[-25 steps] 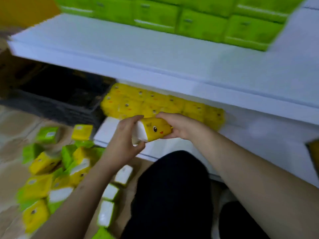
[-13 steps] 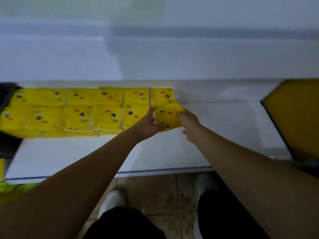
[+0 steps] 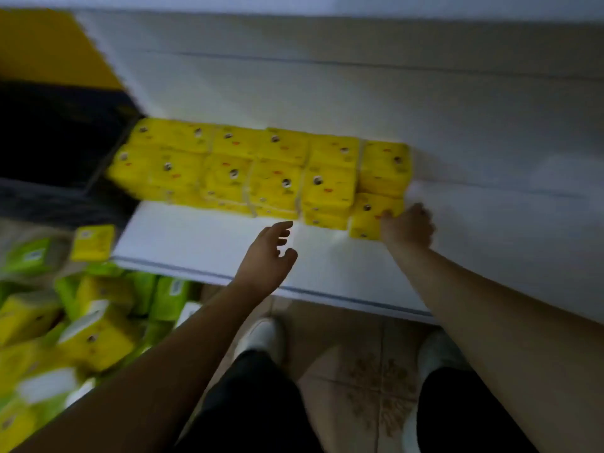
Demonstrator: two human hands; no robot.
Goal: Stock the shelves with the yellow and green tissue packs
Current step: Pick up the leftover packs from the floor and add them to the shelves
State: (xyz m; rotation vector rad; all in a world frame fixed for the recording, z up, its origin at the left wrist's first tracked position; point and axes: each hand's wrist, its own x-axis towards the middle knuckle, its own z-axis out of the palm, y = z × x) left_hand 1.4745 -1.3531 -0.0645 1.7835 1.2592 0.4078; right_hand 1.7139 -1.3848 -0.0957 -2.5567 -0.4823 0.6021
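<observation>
Currently the right hand (image 3: 407, 225) is on the front yellow tissue pack (image 3: 369, 217) at the right end of the rows on the white shelf (image 3: 202, 240). Thumb is on the pack's top face and the palm against its right side; the other fingers are hidden, so can't tell how far they curl round it. That pack sits flat on the shelf, touching the stacked yellow packs (image 3: 261, 168) to its left and the one behind it. Stack is two rows deep, with the leftmost packs reaching the shelf's left edge.

Left hand (image 3: 266, 259) hovers over the bare front part of the shelf, fingers spread and relaxed, holding nothing, apart from the packs.

Loose pile of yellow and green packs (image 3: 81, 322) lies on the floor at lower left, below the shelf edge; one small yellow pack (image 3: 93, 241) sits just beside the shelf's left end. Frame is motion-blurred, so print details aren't readable. Tiled floor (image 3: 359, 371) and white shoes (image 3: 261, 338) are visible below.
</observation>
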